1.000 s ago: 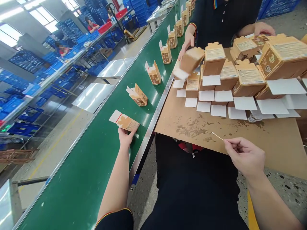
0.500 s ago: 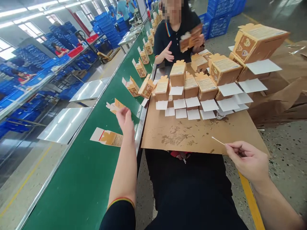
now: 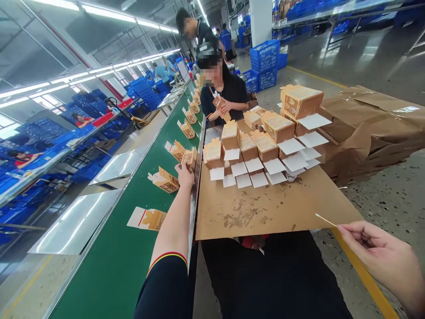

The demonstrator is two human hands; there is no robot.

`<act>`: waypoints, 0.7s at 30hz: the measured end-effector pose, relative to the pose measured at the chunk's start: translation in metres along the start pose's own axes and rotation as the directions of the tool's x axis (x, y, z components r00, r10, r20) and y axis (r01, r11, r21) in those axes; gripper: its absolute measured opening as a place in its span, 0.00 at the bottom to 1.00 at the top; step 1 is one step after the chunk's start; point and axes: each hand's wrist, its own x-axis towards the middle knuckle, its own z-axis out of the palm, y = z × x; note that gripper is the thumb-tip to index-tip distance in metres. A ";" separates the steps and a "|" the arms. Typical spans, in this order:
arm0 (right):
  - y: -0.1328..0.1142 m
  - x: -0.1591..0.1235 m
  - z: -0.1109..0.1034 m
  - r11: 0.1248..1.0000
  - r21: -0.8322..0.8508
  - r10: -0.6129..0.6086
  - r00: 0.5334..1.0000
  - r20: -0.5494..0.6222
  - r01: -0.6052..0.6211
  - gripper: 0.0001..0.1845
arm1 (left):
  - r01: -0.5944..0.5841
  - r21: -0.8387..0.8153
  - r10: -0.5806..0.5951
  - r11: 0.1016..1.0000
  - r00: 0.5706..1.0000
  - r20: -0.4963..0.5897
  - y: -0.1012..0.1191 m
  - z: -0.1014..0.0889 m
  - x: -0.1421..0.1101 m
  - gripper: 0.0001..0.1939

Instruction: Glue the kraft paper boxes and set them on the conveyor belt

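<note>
My right hand [image 3: 381, 261]: fingertips together, clamped on a cotton swab [image 3: 327, 220], tip over the cardboard sheet [image 3: 282, 208]. My left hand [image 3: 186, 176]: at a printed carton [image 3: 190, 159] by the green belt's [image 3: 122, 266] metal edge; can't tell if fingers grip. Stacked cartons [image 3: 264, 146] beyond, white flaps out. Co-worker [image 3: 239, 91] behind.

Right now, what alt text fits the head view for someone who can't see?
The left hand touches a carton at a green belt's edge; the right hand holds a cotton swab near brown cardboard. Beyond are stacked cartons and a co-worker holding another box.
</note>
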 end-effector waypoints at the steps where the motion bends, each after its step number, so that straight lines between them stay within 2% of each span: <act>1: 0.003 0.001 0.000 1.000 0.026 0.013 1.000 0.020 -0.013 0.23 | -0.005 -0.009 0.005 1.000 1.000 -0.019 -0.002 -0.001 -0.003 0.32; 5: 0.010 0.008 0.002 0.991 0.119 0.050 0.996 0.075 -0.059 0.14 | -0.042 -0.079 0.028 0.996 0.985 -0.170 -0.012 -0.005 -0.018 0.26; 8: 0.006 0.016 0.011 0.987 0.150 0.044 0.996 0.072 -0.055 0.14 | -0.211 -0.148 0.154 0.966 0.933 -0.325 -0.026 -0.010 -0.044 0.21; 11: -0.002 0.026 0.024 0.979 0.199 0.024 0.997 0.070 -0.038 0.18 | -0.409 -0.104 0.337 0.907 0.850 -0.404 -0.047 -0.015 -0.093 0.20; 14: -0.012 0.037 0.032 0.977 0.213 -0.015 0.998 0.060 0.002 0.25 | -0.528 -0.051 0.464 0.848 0.784 -0.412 -0.066 -0.017 -0.156 0.18; 15: -0.015 0.041 0.033 0.978 0.210 -0.029 0.998 0.053 0.018 0.27 | -0.554 -0.057 0.495 0.831 0.781 -0.380 -0.069 -0.017 -0.177 0.17; 17: -0.020 0.046 0.034 0.978 0.204 -0.054 0.997 0.054 0.042 0.28 | -0.563 -0.124 0.516 0.817 0.810 -0.281 -0.072 -0.016 -0.214 0.16; 21: -0.025 0.051 0.036 0.982 0.176 -0.085 0.993 0.081 0.069 0.24 | -0.398 -0.398 0.414 0.827 0.909 -0.048 -0.064 -0.023 -0.264 0.19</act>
